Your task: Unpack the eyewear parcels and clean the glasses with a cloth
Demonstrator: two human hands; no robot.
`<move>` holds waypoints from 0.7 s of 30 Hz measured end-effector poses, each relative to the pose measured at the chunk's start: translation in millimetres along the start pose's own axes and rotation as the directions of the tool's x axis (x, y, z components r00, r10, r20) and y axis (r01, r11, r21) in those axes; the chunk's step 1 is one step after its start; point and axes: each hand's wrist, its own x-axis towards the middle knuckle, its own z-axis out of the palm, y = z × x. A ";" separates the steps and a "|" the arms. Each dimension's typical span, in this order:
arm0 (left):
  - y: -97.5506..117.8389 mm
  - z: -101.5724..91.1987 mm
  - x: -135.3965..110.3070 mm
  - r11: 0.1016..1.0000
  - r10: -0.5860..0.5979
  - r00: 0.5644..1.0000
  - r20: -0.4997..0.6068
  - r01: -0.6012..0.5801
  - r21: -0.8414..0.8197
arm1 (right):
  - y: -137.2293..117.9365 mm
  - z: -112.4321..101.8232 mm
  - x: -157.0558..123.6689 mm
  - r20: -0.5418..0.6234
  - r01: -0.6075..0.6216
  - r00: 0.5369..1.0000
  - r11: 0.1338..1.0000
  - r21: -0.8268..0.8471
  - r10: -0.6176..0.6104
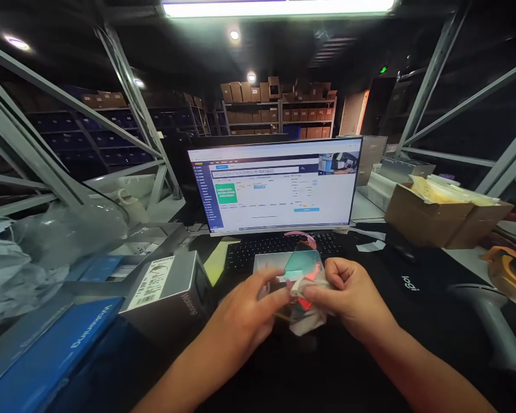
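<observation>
In front of the monitor, my left hand (249,304) pinches what looks like a pair of tinted glasses (301,264) with a pink temple arm. The lens is see-through, with a teal sheen above and a red reflection below. A pale, crumpled cloth (307,322) is gripped in my right hand (348,289), its thumb pressing it against the lower part of the lens. The cloth's lower end hangs beneath the fingers. Part of the frame is hidden by both hands. Behind the lens lies a flat whitish item (266,261), at the keyboard's front edge.
A grey Wakening box (167,304) and a blue one (64,350) stand left. Behind are the keyboard (245,252) and monitor (270,195). To the right are a scanner (490,327), tape dispenser (505,269), mouse (402,249) and open carton (430,221).
</observation>
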 end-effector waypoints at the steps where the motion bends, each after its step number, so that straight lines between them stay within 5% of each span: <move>1: 0.9 2.7 0.8 1.000 0.000 1.000 -0.024 0.000 0.018 | 0.8 0.9 0.8 -0.006 -0.005 1.000 0.999 0.052 0.005; 5: 8.2 22.8 3.5 0.992 -0.042 0.978 -0.204 0.064 0.104 | 7.4 14.2 -2.7 -0.056 0.034 0.998 0.984 0.178 -0.024; 9: 15.6 40.1 1.6 0.974 0.029 0.877 -0.480 0.084 0.212 | 13.6 28.3 -14.2 -0.017 0.091 0.996 0.988 0.128 -0.090; 16: 20.4 30.6 -0.5 0.987 -0.054 0.863 -0.501 0.124 0.107 | 2.0 11.7 -7.3 0.181 -0.049 0.983 0.985 0.168 0.018; 21: 20.6 29.4 1.5 0.988 -0.091 0.846 -0.525 0.144 0.061 | -5.4 -8.0 10.1 0.035 -0.045 0.999 0.922 0.386 0.034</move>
